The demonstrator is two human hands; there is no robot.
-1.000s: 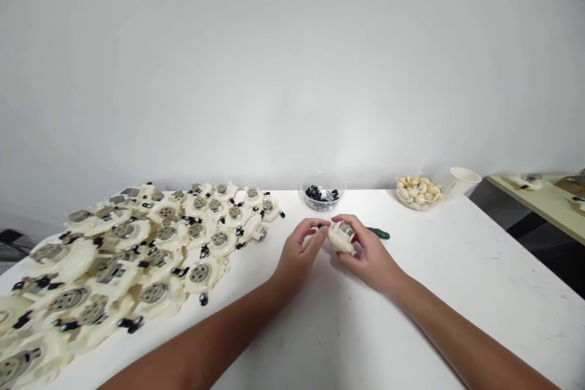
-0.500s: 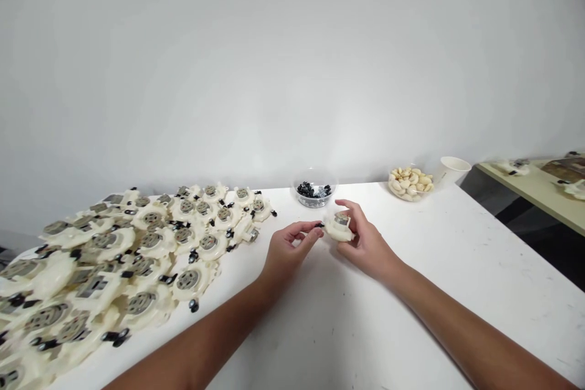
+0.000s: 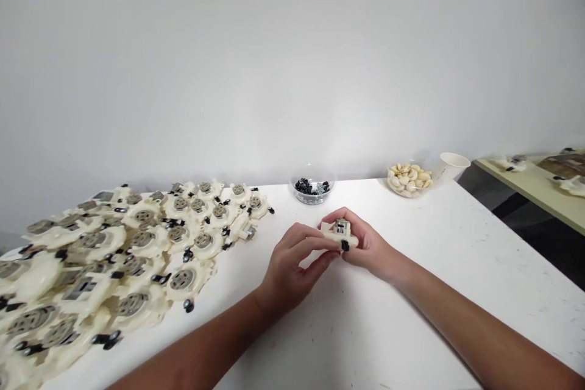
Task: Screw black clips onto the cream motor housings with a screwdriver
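Observation:
A cream plastic part with a metal centre [image 3: 339, 233] is held up just above the table between both hands. A small black knob [image 3: 345, 245] sits at its near edge. My right hand [image 3: 368, 245] grips the part from the right, with fingers curled around it. My left hand [image 3: 295, 265] reaches in from the left, its fingertips pinching the part's left end. Several similar cream parts with grey discs and black knobs [image 3: 141, 237] lie in a dense spread to the left of my left hand.
A white table [image 3: 365, 329] runs under everything. At its far edge stand a clear bowl of black and silver small pieces [image 3: 312, 190], a clear bowl of pale chunks [image 3: 409, 180] and a paper cup [image 3: 453, 166]. A second table [image 3: 525, 180] stands off to the right.
The part has turned in my hands, and the black knob now shows at its near edge. My left hand has closed in and grips it. The green item by my right hand no longer shows.

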